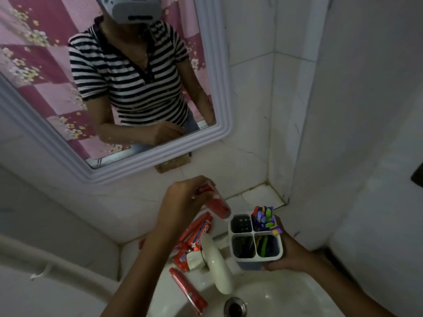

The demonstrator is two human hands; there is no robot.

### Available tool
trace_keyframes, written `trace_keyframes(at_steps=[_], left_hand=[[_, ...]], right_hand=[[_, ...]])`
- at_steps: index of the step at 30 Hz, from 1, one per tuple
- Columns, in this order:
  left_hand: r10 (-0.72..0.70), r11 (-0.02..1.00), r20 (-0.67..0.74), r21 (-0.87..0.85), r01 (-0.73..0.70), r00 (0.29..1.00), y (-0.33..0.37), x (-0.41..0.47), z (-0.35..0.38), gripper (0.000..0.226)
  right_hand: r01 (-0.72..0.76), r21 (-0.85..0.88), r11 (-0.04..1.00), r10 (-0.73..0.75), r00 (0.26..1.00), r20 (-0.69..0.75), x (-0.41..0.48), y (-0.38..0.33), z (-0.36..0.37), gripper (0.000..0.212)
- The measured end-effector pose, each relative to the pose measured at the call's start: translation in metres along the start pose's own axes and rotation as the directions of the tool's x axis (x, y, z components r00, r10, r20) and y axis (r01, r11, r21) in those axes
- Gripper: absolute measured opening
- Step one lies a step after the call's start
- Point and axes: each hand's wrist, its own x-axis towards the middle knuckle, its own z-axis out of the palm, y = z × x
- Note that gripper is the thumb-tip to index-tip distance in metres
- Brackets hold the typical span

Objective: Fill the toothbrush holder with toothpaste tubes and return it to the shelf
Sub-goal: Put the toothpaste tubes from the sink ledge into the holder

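With the left hand (183, 197) gripping a red toothpaste tube (216, 205), tip it upright into the empty compartment just right, while the right hand (288, 255) clasping the toothbrush holder (256, 239) steadies it.

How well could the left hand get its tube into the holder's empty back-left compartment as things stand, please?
Probably yes: the left hand holds a red tube just beside the holder, whose back-left compartment looks empty and unobstructed.
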Motion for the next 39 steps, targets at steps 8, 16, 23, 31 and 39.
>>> trace_keyframes(at_steps=[8, 16, 23, 31, 39], left_hand=[[0.013, 0.959, 0.519, 0.236, -0.158, 0.855, 0.026, 0.022, 0.078, 0.023], [-0.024, 0.938, 0.453, 0.319, -0.137, 0.891, 0.013, 0.027, 0.095, 0.031], [-0.436, 0.876, 0.104, -0.178, 0.448, 0.894, -0.069, -0.035, 0.06, 0.039], [-0.682, 0.697, 0.07, 0.365, 0.618, 0.728, -0.179, -0.125, 0.056, 0.049], [-0.627, 0.698, 0.11, 0.518, 0.494, 0.771, -0.198, -0.103, 0.062, 0.027]], right_hand=[[0.011, -0.003, 1.0, -0.011, 1.0, -0.021, 0.003, 0.005, -0.001, 0.13], [-0.008, -0.01, 1.0, 0.008, 1.0, 0.005, 0.005, 0.005, -0.001, 0.122], [0.048, 0.077, 0.996, -0.049, 0.999, 0.013, 0.002, -0.004, -0.001, 0.133], [0.005, 0.063, 0.998, -0.006, 1.0, 0.011, 0.005, 0.005, -0.002, 0.154], [-0.055, 0.017, 0.998, 0.055, 0.998, 0.001, 0.006, 0.006, -0.004, 0.143]])
